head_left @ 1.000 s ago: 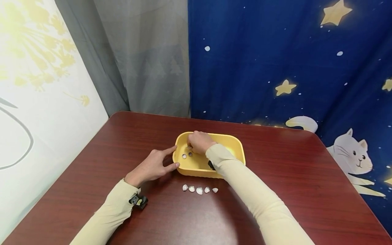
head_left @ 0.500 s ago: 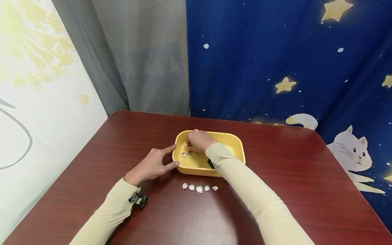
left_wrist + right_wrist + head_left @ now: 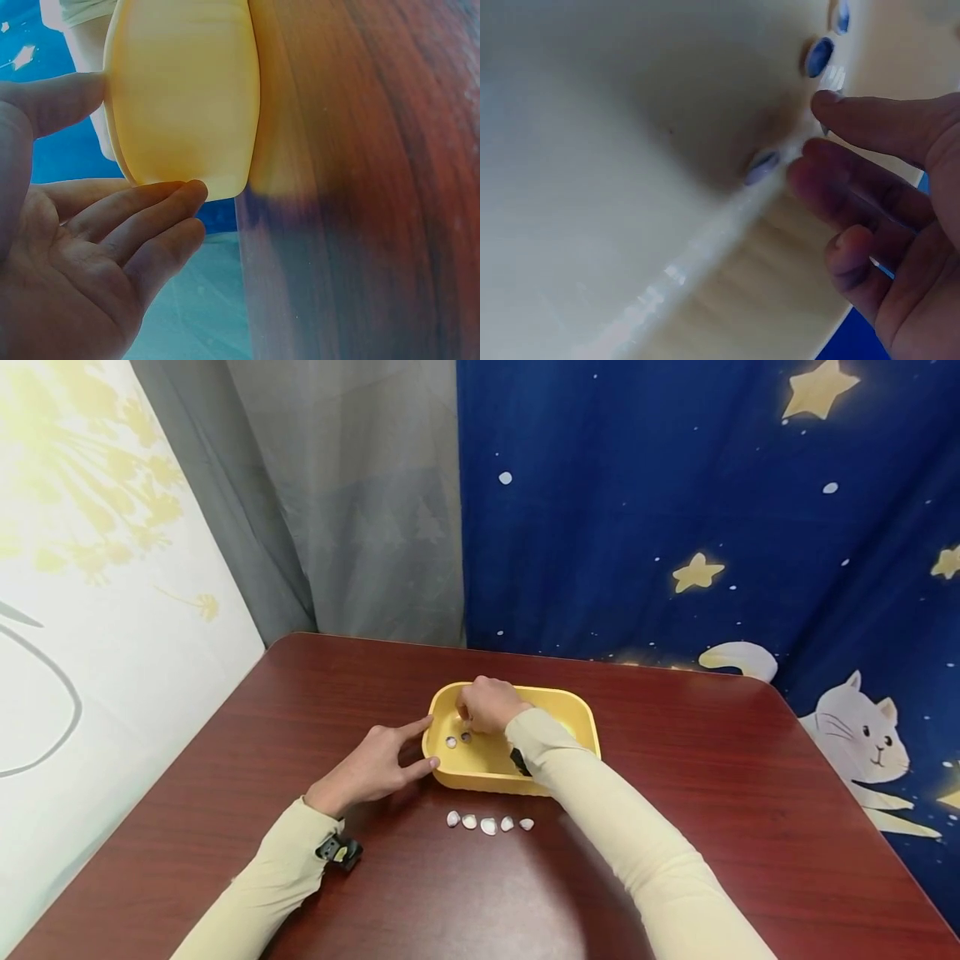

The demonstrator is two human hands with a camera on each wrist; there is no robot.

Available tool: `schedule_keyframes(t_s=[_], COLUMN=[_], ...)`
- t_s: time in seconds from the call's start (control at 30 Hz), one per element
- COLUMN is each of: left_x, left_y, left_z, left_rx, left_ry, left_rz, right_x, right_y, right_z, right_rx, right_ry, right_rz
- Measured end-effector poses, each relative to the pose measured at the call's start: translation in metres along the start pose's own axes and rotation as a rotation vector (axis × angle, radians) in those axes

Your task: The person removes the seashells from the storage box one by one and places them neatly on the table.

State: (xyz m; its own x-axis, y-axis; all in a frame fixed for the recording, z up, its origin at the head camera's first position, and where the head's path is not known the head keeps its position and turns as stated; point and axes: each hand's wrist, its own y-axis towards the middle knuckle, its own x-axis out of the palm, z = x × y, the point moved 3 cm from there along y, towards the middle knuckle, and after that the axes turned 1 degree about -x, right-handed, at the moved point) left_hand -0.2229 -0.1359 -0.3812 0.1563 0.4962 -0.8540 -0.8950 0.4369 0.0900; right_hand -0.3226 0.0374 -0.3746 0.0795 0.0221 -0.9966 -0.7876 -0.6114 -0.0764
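Observation:
My left hand (image 3: 371, 766) touches the left end of a yellow plastic basin (image 3: 487, 782), thumb and fingers spread along it. In the left wrist view, its fairly straight fingers (image 3: 154, 217) rest against the basin's outer wall. My right hand (image 3: 491, 704) reaches down inside the basin near its left end. Its thumb and fingertip pinch a small seashell (image 3: 824, 129), mostly hidden between them in the right wrist view. Beside the fingers lie other seashells, a dark-blue-hollowed one (image 3: 820, 57) and a purplish one (image 3: 763, 167). One more shell (image 3: 451, 742) shows at the basin's left.
Several whitish seashells, among them a larger middle one (image 3: 489, 827), form a row on the dark red wooden table (image 3: 420, 893) in front of the basin. Behind the table hang a grey curtain (image 3: 375, 527) and a blue star-patterned curtain (image 3: 585, 527).
The right hand shifts only very slightly inside the basin. The left hand, basin and row of shells stay where they were.

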Motion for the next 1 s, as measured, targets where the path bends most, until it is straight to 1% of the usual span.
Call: schedule_keyframes(t_s=[0.1,0.23,0.37,0.6,0.83,1.0], left_x=[0.000,0.000,0.000,-0.001,0.000,0.002], left_y=[0.000,0.000,0.000,0.000,0.000,0.000], left_z=[0.000,0.000,-0.001,0.001,-0.001,-0.001], left_rx=[-0.003,0.008,0.011,-0.010,-0.001,0.001], left_ry=[-0.008,-0.002,0.000,-0.013,-0.008,-0.005], left_rz=[-0.006,0.008,0.012,-0.004,-0.002,-0.003], right_x=[-0.006,-0.015,-0.025,-0.042,-0.049,-0.053], right_y=[-0.003,-0.007,-0.012,-0.026,-0.038,-0.053], right_z=[0.001,0.000,0.000,-0.003,-0.005,-0.008], right_rx=[-0.011,-0.033,-0.046,-0.062,-0.082,-0.119], right_ry=[0.004,0.005,0.004,0.019,0.045,0.077], right_rz=[0.015,0.030,0.026,-0.005,-0.037,-0.025])
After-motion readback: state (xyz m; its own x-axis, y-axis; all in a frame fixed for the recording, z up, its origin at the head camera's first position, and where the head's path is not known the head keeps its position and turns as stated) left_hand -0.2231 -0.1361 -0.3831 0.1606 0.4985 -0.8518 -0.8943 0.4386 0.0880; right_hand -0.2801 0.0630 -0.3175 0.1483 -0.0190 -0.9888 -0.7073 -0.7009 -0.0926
